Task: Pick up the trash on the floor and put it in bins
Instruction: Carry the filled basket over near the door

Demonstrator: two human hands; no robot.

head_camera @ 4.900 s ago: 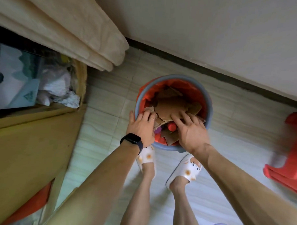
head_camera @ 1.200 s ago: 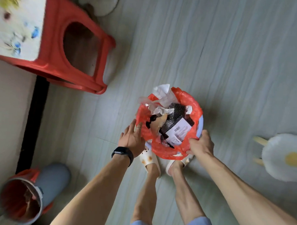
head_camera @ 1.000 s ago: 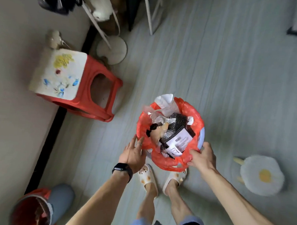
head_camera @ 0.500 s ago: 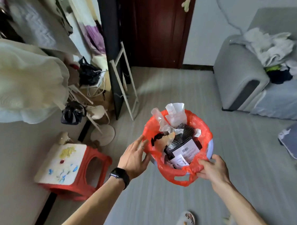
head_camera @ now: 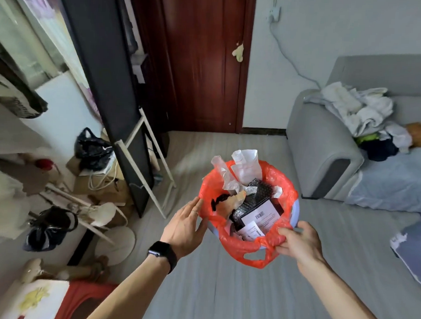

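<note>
Here right hand (head_camera: 300,242) grips bin (head_camera: 296,211) rim; left hand (head_camera: 182,227) flat on side; floor (head_camera: 223,292) ahead.

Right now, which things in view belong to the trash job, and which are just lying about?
Job: bin; its red liner bag; packaging trash inside; left hand flat against the side; right hand gripping the near rim.

Lying about: grey sofa; clothes pile on it; black bag at left; red stool.
</note>
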